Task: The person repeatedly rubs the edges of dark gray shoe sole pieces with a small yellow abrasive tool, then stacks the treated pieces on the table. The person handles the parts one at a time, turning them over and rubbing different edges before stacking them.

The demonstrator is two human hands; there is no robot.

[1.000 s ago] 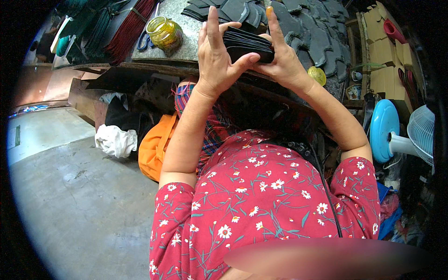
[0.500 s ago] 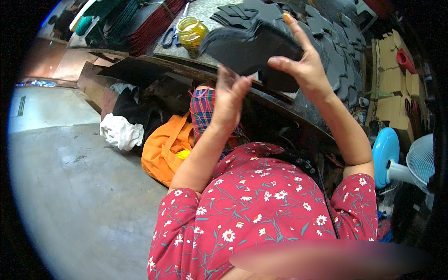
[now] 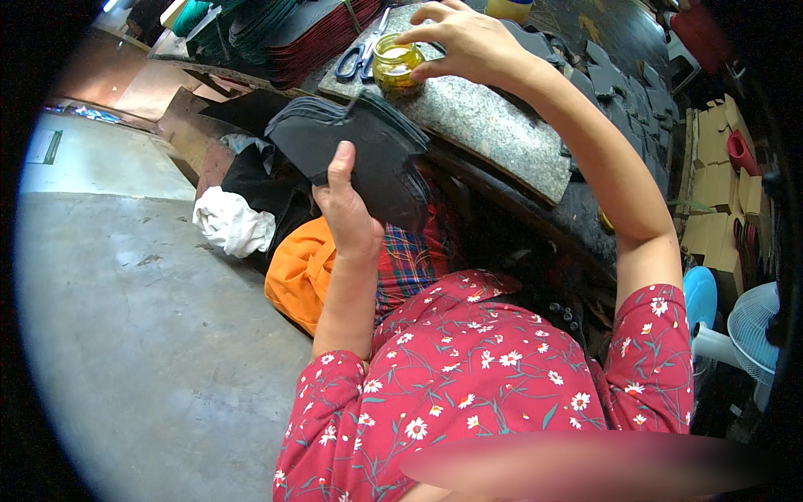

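My left hand (image 3: 345,209) grips a fanned stack of flat black cut pieces (image 3: 351,142) and holds it upright in front of my lap. My right hand (image 3: 464,42) reaches forward over a small glass jar of yellow liquid (image 3: 396,64) on a speckled grey stone slab (image 3: 493,134); its fingers touch the jar's rim. Whether something thin is held in those fingers I cannot tell. Blue-handled scissors (image 3: 361,55) lie just left of the jar.
Stacks of dark red and green sheets (image 3: 284,25) lie behind the slab, and many black cut pieces (image 3: 619,79) cover the bench to the right. An orange cloth (image 3: 301,268) and a white cloth (image 3: 230,222) lie on the concrete floor. A white fan (image 3: 744,335) stands at right.
Both hands held the black stack together up at the bench. Now the left hand alone holds it, lowered toward my lap, and the right hand has moved to the jar.
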